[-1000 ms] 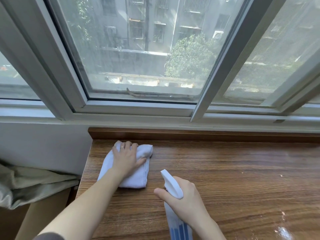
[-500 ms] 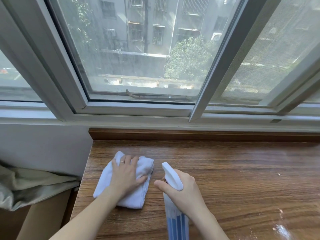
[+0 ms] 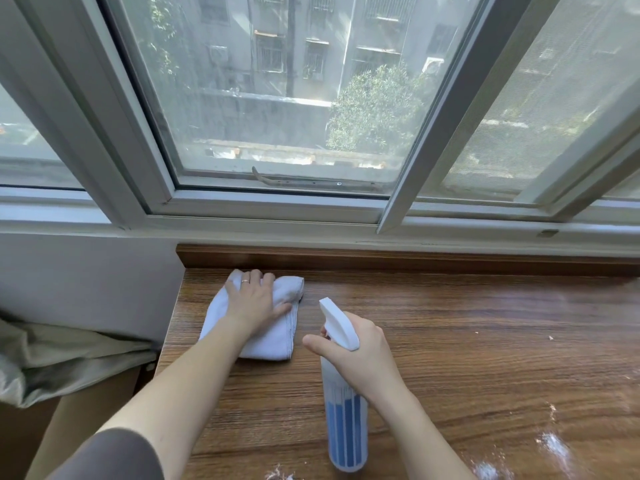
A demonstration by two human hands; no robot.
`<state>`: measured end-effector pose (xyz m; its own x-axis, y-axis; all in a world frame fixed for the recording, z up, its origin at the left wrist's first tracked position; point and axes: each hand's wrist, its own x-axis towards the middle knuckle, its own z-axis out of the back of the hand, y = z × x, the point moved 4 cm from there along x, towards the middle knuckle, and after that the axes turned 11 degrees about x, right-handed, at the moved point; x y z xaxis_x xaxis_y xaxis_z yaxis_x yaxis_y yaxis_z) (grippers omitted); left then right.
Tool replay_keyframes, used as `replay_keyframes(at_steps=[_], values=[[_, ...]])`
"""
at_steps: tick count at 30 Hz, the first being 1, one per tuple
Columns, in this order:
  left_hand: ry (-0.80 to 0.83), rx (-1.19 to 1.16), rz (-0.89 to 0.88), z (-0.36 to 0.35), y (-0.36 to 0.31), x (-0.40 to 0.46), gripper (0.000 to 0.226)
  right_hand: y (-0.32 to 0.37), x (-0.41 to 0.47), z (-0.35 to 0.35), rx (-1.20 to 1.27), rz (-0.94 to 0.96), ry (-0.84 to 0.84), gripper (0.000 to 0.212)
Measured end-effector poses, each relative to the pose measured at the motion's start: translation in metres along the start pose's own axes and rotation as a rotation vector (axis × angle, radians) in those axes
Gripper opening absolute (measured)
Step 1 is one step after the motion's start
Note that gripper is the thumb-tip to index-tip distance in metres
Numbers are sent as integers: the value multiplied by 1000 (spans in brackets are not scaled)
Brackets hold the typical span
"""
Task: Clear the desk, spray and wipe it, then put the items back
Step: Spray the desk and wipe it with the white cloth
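Person, two bare forearms in view, no watch or bracelet showing at either wrist. Left hand: one thin, plain band ring, pale metal, on a finger. Left upper arm: short sleeve, grey-brown, smooth fabric, curved hem ending above the elbow. Right hand: no ring visible on the parts that show. Fingernails short, unpainted where visible.
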<state>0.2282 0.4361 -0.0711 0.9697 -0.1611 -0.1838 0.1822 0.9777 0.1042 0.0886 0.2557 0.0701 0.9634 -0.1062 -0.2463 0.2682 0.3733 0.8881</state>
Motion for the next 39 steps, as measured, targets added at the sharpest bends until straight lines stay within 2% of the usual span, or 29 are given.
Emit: replay_keyframes(at_steps=[8, 16, 22, 26, 31, 39], values=[[91, 6, -2, -10, 5, -14, 100, -2, 0, 2, -6, 19, -4, 45], [80, 27, -21, -10, 3, -35, 96, -3, -8, 0, -4, 19, -4, 43], [45, 60, -49, -20, 3, -59, 93, -2, -15, -8, -3, 18, 35, 54], [25, -13, -24, -17, 3, -51, 82, -6, -18, -13, -4, 7, 41, 44], [32, -39, 15, -11, 4, -27, 78, -7, -19, -13, 3, 0, 34, 39], [83, -37, 39, 1, 7, 3, 82, -8, -22, -3, -19, 10, 10, 43]])
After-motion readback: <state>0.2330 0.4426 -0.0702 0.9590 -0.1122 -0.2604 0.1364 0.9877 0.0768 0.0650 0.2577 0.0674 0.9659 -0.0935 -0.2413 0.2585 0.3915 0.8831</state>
